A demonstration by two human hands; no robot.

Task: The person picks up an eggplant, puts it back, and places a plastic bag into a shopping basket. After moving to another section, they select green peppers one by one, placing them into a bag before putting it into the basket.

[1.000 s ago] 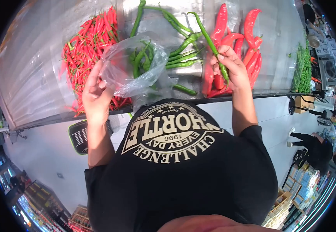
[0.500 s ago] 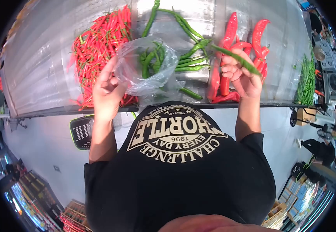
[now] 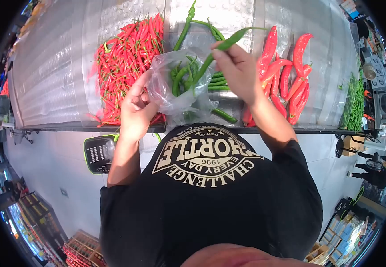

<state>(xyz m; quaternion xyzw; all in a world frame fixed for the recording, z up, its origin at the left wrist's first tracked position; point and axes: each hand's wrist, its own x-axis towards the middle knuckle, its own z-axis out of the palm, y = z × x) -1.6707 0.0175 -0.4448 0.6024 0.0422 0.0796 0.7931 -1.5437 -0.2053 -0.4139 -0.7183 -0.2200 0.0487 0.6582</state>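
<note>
My left hand (image 3: 137, 107) grips the edge of a clear plastic bag (image 3: 175, 91) that holds several long green chili peppers. My right hand (image 3: 239, 69) holds one long green chili (image 3: 222, 46) by its middle, its lower tip pointing into the bag's mouth. The bag hangs above the front of a metal display shelf (image 3: 55, 84). More loose green chilies (image 3: 188, 24) lie on the shelf behind the bag.
A pile of thin red chilies (image 3: 124, 58) lies left of the bag, and big red peppers (image 3: 290, 75) lie to the right. More green vegetables (image 3: 355, 98) fill the far right. A black basket (image 3: 96, 153) sits on the floor below the shelf. Another person (image 3: 373, 173) stands at right.
My right hand has carried the green chili leftward from over the big red peppers to the bag's mouth. The left hand keeps holding the bag.
</note>
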